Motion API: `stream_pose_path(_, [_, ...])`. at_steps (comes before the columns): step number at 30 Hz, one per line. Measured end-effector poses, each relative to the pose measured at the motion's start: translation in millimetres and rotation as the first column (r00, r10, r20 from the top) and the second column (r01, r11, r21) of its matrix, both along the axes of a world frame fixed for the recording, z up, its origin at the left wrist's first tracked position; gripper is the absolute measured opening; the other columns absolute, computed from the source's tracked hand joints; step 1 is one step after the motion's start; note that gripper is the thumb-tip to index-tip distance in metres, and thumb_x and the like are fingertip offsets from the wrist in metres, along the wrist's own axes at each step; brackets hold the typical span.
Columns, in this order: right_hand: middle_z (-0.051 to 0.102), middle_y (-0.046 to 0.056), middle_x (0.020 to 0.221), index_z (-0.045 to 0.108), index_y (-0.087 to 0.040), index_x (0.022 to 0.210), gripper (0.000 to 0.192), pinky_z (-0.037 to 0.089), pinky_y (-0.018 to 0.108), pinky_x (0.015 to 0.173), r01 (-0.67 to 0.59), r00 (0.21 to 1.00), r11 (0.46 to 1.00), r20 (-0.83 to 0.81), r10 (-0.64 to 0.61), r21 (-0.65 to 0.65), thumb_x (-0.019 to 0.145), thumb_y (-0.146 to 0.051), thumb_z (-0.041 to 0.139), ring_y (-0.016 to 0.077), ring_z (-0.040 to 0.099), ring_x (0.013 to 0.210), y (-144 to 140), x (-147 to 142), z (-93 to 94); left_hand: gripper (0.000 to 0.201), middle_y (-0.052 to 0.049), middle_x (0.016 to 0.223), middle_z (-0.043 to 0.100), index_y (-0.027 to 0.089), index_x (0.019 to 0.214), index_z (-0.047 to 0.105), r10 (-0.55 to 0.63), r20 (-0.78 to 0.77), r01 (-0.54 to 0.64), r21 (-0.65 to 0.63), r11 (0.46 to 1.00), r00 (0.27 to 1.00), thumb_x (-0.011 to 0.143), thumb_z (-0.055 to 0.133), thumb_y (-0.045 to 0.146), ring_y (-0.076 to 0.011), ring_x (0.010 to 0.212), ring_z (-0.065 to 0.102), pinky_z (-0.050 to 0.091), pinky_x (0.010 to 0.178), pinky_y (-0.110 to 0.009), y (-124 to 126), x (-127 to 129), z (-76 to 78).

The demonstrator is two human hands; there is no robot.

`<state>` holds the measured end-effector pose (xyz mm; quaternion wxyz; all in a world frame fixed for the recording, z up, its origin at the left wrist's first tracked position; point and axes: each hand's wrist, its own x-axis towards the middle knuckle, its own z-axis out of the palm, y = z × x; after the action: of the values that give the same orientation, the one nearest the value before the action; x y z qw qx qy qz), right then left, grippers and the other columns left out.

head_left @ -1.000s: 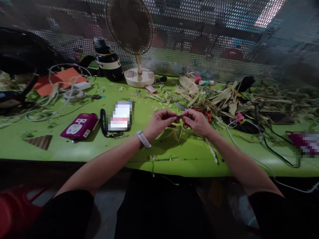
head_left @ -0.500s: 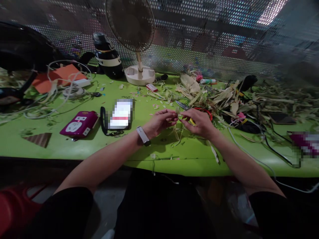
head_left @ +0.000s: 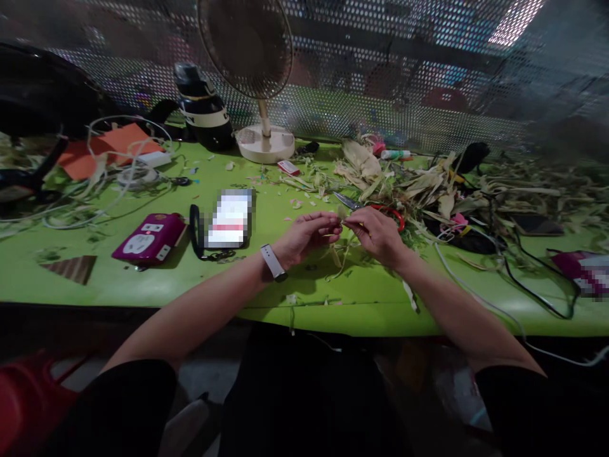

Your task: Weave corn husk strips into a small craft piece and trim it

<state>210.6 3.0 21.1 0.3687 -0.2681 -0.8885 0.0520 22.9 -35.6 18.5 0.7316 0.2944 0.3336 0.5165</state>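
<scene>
Both hands meet over the green table (head_left: 266,285), fingertips almost touching. My left hand (head_left: 311,236), with a pale-banded watch on its wrist, is closed in a pinch on a small pale green piece of plant (head_left: 341,212), perhaps dried husk or leaf. From the other side my right hand (head_left: 375,233) pinches the same piece with thumb and forefinger. Just behind the right hand lie scissors (head_left: 346,201) with red handles, partly hidden by it. Thin plant strips (head_left: 339,259) lie on the table below the fingers.
A heap of dried husks and leaves (head_left: 399,174) spreads at the back right. Leftward are a lit phone (head_left: 231,219), a purple power socket block (head_left: 151,240) and an orange sheet (head_left: 111,149). A fan (head_left: 265,145) and a black bottle (head_left: 205,117) stand behind. Cables (head_left: 476,293) cross the right side.
My right hand's fingers have drawn closer together and turned slightly around the small plant piece. The left hand has barely moved. The view has shifted slightly.
</scene>
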Motion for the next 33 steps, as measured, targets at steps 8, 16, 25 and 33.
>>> stream_pose_path(8, [0.065,0.005,0.080,0.059,-0.022,0.087,0.014,0.049,0.029,0.065,0.103,0.985,0.986,-0.123,-0.119,-0.132,0.091,-0.033,0.052,0.0158,0.061,0.069,-13,-7,0.0,0.017,-0.002,0.084,0.073,0.015,0.082,0.067,0.065,-0.114,-0.049,0.136,0.989,0.991,0.070,0.076,0.023,-0.0142,0.077,0.071,0.056,0.067,-0.027,-6,3,-2.8])
stream_pose_path(16, [0.060,-0.001,0.074,0.049,-0.023,0.099,0.021,0.048,0.026,0.056,-0.023,0.939,0.915,-0.322,-0.119,-0.404,0.083,-0.032,0.060,0.0120,0.058,0.060,-16,-11,-1.8,0.021,-0.001,0.078,0.071,0.016,0.080,0.067,0.107,-0.224,-0.050,0.246,0.968,0.969,0.069,0.077,0.030,-0.0138,0.072,0.070,0.056,0.061,-0.025,-7,5,-6.3])
stream_pose_path(25, [0.059,0.001,0.080,0.049,-0.023,0.115,0.028,0.049,0.027,0.061,-0.064,0.959,0.939,-0.282,-0.036,-0.339,0.087,-0.026,0.054,0.0131,0.059,0.068,-17,-9,2.4,0.015,-0.001,0.079,0.071,0.015,0.082,0.065,0.036,-0.128,-0.022,0.110,0.994,0.991,0.071,0.075,0.020,-0.0111,0.068,0.069,0.054,0.058,-0.021,-7,4,-1.0])
stream_pose_path(33, [0.065,0.002,0.086,0.059,-0.022,0.107,0.021,0.049,0.025,0.061,-0.102,0.992,0.994,-0.076,0.105,0.046,0.086,-0.021,0.058,0.0118,0.059,0.066,-3,3,4.6,0.009,-0.001,0.073,0.069,0.012,0.079,0.065,0.063,-0.045,-0.060,0.048,0.997,0.997,0.074,0.072,0.014,-0.0077,0.063,0.066,0.049,0.049,-0.014,-6,3,1.4])
